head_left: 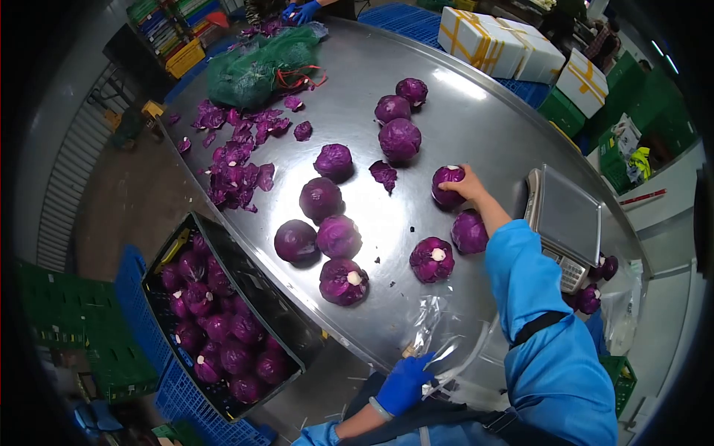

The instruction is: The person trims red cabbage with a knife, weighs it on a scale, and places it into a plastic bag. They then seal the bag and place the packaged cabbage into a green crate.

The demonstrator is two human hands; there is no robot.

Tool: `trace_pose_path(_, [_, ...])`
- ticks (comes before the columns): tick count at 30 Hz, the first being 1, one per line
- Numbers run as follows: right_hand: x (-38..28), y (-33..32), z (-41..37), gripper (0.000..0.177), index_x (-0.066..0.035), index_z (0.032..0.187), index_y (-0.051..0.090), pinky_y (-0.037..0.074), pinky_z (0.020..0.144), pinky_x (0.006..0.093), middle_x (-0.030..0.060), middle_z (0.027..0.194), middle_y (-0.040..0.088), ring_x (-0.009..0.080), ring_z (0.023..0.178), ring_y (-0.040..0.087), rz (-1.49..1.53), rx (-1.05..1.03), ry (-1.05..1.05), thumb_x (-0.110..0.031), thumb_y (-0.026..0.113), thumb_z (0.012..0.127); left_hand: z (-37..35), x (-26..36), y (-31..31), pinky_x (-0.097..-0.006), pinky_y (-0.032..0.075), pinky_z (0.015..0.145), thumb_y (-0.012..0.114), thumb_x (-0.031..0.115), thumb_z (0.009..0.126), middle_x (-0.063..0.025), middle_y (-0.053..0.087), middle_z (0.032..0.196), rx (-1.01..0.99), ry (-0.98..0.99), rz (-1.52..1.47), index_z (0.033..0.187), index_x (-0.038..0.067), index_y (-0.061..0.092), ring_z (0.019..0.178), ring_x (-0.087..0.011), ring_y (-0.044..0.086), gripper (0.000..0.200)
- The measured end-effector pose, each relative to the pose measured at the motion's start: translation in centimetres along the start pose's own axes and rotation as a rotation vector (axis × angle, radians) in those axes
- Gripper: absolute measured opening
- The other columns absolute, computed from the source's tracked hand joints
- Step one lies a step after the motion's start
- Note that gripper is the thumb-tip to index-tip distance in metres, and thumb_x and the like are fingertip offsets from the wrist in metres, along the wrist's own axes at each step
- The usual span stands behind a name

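Observation:
Bare, my right hand (465, 187) grips a red cabbage (448, 186) on the metal table (387, 327), its fingers over the top and side. Two more cabbages lie close by, one (469, 231) just below it and one (432, 259) with a pale stem end facing up. My left hand (406, 385), in a blue glove, is at the table's near edge with its fingers closed on clear plastic film (433, 327). Several cabbages (339, 237) stand left of centre, and a short row (400, 140) sits farther back.
A scale (569, 212) stands at the right. Loose leaves (236, 167) and a green net bag (256, 70) lie back left. A black crate (279, 297) of cabbages is at the lower left. White foam boxes (498, 44) stand behind. Another person's gloved hands (301, 13) show at the top.

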State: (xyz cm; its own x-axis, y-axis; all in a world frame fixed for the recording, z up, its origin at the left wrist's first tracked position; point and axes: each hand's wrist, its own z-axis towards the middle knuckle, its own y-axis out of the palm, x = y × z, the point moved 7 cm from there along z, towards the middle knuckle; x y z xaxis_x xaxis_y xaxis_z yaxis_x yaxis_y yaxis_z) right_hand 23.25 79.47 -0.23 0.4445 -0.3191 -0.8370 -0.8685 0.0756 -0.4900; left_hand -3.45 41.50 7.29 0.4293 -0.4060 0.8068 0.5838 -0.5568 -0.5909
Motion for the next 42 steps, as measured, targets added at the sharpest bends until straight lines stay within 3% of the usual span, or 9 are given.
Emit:
trace_pose_path(8, [0.9,-0.1,-8.1,0.077,-0.012,0.139,0.041,0.044,0.1,0.0522,0.0111,0.137,0.049,0.031,0.12,0.053,1.055,-0.396,0.138,-0.044,0.074,0.077,3.0,-0.5,-2.7,-0.0405,0.048,0.077,0.063,0.01,0.076,-0.0092,0.066,0.107,0.233,-0.084,-0.116,0.105,0.009,0.066,0.09,-0.028,0.06,0.03])
trace_pose_path(13, [-0.7,-3.4,-28.5,0.114,-0.012,0.143,0.037,0.035,0.109,0.055,0.0129,0.143,0.044,0.0326,0.131,0.044,1.244,-0.464,0.118,-0.07,0.078,0.053,6.2,1.1,0.7,-0.0429,0.049,0.075,0.064,0.012,0.078,-0.0112,0.066,0.099,0.12,0.068,-0.023,0.102,0.009,0.066,0.087,-0.0324,0.061,0.025])
trace_pose_path(16, [2.6,-2.6,-41.5,0.11,-0.009,0.143,0.036,0.034,0.111,0.0514,0.0126,0.143,0.044,0.0302,0.13,0.045,1.377,-0.548,0.436,-0.054,0.086,0.056,5.9,2.0,5.9,-0.046,0.049,0.078,0.064,0.015,0.078,-0.0161,0.065,0.098,0.176,0.267,-0.17,0.099,0.006,0.066,0.091,-0.0373,0.059,0.023])
trace_pose_path(21, [7.8,-4.1,-50.3,0.091,-0.005,0.14,0.036,0.037,0.109,0.0442,0.0124,0.134,0.05,0.0288,0.125,0.049,1.51,-0.18,0.419,-0.024,0.083,0.065,4.4,4.1,10.5,-0.0417,0.042,0.1,0.057,-0.002,0.078,-0.0203,0.051,0.13,-0.188,-0.038,-0.634,0.132,0.006,0.047,0.121,-0.0404,0.05,0.055])
trace_pose_path(25, [12.1,-5.0,-53.8,0.075,-0.008,0.14,0.031,0.043,0.103,0.0434,0.0115,0.127,0.051,0.027,0.12,0.053,0.906,0.108,0.403,-0.013,0.073,0.078,3.3,5.6,11.7,-0.0385,0.044,0.1,0.05,-0.009,0.075,-0.0173,0.045,0.139,-0.132,0.077,-0.441,0.147,0.01,0.029,0.126,-0.0363,0.047,0.077])
trace_pose_path(30, [17.2,-1.2,-58.2,0.059,-0.007,0.132,0.035,0.055,0.083,0.0416,0.0141,0.123,0.052,0.0272,0.105,0.061,1.064,0.364,0.842,-0.032,0.066,0.088,0.2,8.5,15.4,-0.0417,0.053,0.083,0.057,-0.004,0.072,-0.0144,0.038,0.147,-0.47,0.209,0.002,0.149,0.016,0.028,0.117,-0.037,0.054,0.085])
trace_pose_path(33, [16.8,-0.9,-58.9,0.065,-0.004,0.134,0.034,0.051,0.089,0.0395,0.0161,0.125,0.049,0.0296,0.106,0.058,0.932,0.205,0.648,-0.027,0.07,0.085,0.1,10.1,14.6,-0.0425,0.053,0.082,0.056,-0.004,0.075,-0.0159,0.042,0.144,-0.393,0.173,-0.077,0.146,0.014,0.034,0.115,-0.0374,0.055,0.077])
trace_pose_path(36, [10.1,-7.6,-58.2,0.071,-0.002,0.134,0.038,0.054,0.079,0.0393,0.017,0.121,0.049,0.033,0.098,0.059,-0.444,0.57,-0.009,-0.023,0.075,0.077,0.5,10.7,13.1,-0.042,0.053,0.083,0.055,-0.007,0.072,-0.0159,0.044,0.142,-0.39,0.077,0.079,0.145,0.015,0.035,0.113,-0.0376,0.056,0.079])
trace_pose_path(42, [11.5,-6.8,-52.6,0.019,-0.004,0.085,0.062,0.051,0.065,0.0402,0.0118,0.081,0.063,0.0298,0.074,0.064,-0.566,0.244,-0.106,-0.021,0.067,0.079,0.7,11.5,8.5,-0.0408,0.053,0.084,0.047,-0.013,0.07,-0.015,0.057,0.129,-0.15,0.246,0.114,0.135,0.016,0.051,0.108,-0.0362,0.06,0.072])
